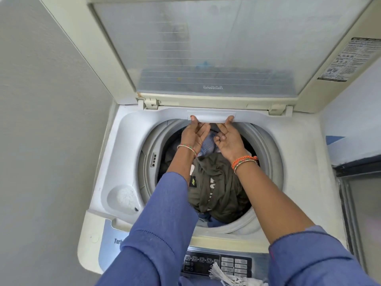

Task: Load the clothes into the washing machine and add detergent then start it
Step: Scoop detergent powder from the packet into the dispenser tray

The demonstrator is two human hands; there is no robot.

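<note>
The clothes [214, 186] already lie in the drum [266, 178] of the washing machine [305, 162], an olive shirt on top, so loading looks done and the detergent step seems in hand. Both hands reach across the opening to the detergent drawer [211, 117] in the rear rim, under the raised lid [216, 48]. The left hand [194, 134] has its fingertips hooked on the drawer's lower edge; the right hand [226, 137] touches the other end with one finger, the rest curled, so neither grip closes round anything. Next the drawer likely needs an even pull toward the person. No detergent shows. Room is tight: lid hinges [151, 104] just behind, wall [41, 100] close on the left, control panel [218, 263] near the sleeves
</note>
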